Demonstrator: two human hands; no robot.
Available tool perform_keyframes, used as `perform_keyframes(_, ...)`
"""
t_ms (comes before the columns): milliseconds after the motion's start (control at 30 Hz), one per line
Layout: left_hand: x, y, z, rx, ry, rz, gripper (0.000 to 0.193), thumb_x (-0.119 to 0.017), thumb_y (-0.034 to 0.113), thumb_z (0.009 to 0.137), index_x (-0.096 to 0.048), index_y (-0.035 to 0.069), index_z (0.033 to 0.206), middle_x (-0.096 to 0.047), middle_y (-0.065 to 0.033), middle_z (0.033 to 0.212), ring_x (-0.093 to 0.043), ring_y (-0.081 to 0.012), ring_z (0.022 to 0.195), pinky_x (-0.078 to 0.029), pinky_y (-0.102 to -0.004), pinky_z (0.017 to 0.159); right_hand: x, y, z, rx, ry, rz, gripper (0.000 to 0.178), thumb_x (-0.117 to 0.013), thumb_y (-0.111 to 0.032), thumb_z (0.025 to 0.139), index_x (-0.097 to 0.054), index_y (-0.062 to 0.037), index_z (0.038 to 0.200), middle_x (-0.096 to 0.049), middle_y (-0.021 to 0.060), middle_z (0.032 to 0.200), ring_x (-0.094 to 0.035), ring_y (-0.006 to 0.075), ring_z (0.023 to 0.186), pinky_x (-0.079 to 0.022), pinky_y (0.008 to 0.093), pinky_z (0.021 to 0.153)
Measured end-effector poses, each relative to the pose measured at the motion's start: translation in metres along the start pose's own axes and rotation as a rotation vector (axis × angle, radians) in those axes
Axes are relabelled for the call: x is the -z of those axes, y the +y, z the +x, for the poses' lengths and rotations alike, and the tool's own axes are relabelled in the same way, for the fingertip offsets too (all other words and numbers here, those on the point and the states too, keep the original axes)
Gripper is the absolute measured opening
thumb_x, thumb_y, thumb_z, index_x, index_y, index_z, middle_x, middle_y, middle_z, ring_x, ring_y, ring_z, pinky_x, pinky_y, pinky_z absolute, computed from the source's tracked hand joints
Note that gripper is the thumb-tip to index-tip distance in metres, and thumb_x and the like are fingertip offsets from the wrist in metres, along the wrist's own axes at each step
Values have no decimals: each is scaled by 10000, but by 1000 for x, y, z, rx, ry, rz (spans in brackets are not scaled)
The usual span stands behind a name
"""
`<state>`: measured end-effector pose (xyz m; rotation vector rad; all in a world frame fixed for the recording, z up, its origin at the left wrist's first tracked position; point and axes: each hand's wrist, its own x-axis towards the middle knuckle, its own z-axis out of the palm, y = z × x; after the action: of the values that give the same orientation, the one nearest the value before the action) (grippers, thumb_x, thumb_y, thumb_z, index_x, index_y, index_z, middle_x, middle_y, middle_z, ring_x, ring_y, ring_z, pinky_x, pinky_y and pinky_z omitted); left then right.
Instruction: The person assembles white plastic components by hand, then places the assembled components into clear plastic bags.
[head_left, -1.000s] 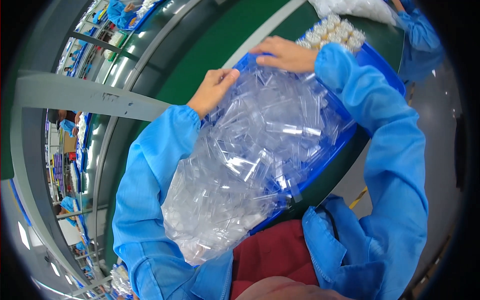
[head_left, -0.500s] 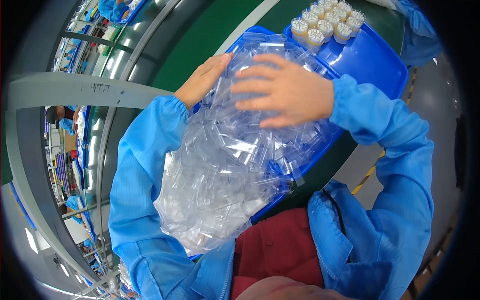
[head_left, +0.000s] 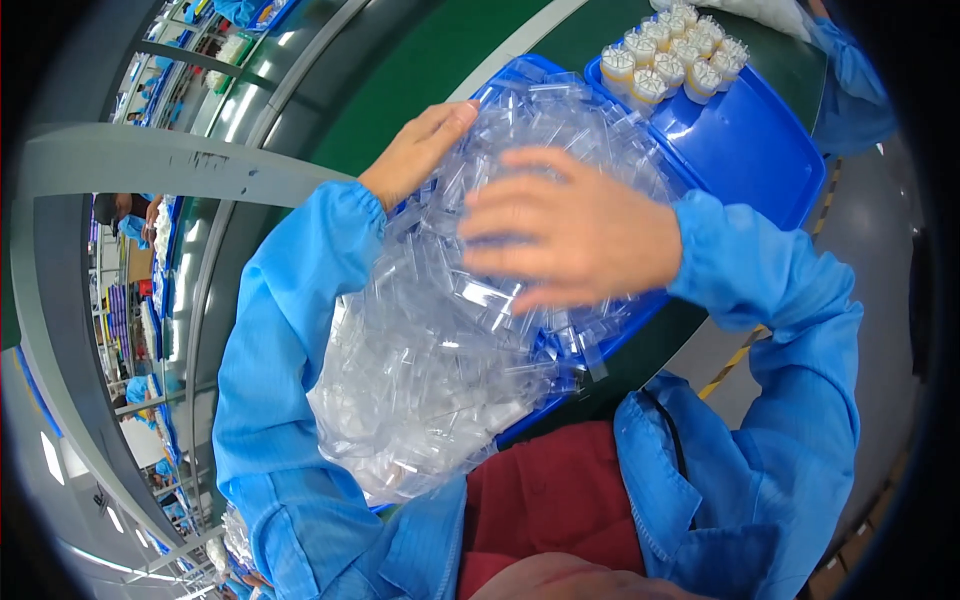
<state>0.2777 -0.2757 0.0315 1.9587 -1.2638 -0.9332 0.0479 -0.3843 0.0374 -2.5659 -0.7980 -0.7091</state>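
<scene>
A heap of small clear plastic pieces [head_left: 440, 300] fills a blue tray [head_left: 622, 338] in front of me. My left hand [head_left: 420, 148] rests along the tray's far left edge, its fingers stretched out beside the heap. Over the middle of the pieces is my right hand [head_left: 570, 232], palm down with fingers spread; it is blurred by motion, and I cannot tell whether it touches them. Toward me the heap runs into a clear plastic bag [head_left: 400, 430] that lies over the near part of the tray.
Beyond on the right stands a second blue tray [head_left: 745, 160] with several bundled white pieces in clear cups [head_left: 665, 65]. A grey frame bar [head_left: 160, 165] crosses on the left. A person in blue [head_left: 130, 225] sits at a far line. A blue sleeve [head_left: 855, 85] shows at upper right.
My right hand has moved down toward me over the heap, fingers still spread. My left hand stays at the tray's edge. The view has shifted slightly.
</scene>
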Motion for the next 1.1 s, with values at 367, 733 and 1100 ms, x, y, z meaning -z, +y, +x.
perform_keyframes(367, 11, -10, -16, 130, 20, -92, 718, -381, 625, 991, -477, 77, 1445, -477, -114, 1455, -390, -231, 1385, -236, -371, 1175, -17, -20, -13, 164, -197, -53, 535, -727, -409, 807, -595, -153, 1259, -539, 48, 1354, -446, 230, 1333, -284, 507, 1154)
perform_keyframes(733, 56, 57, -110, -71, -31, 308, 609, -514, 476, 1001, -476, 37, 1422, -499, -119, 1427, -453, -232, 1337, -333, -331, 1113, 5, -14, -14, 2, -24, 8, 394, -747, -285, 821, -660, -139, 1177, -596, 48, 1264, -488, 263, 1267, -342, 470, 1095)
perform_keyframes(1100, 3, 158, -352, 14, 136, 703, 1244, -778, 736, 526, -410, -14, 1447, -476, -245, 1433, -427, -410, 1365, -241, -518, 1156, 4, -78, -29, -36, -28, 224, 625, -815, -200, 688, -620, -123, 1277, -567, 70, 1324, -524, 293, 1205, -406, 461, 993)
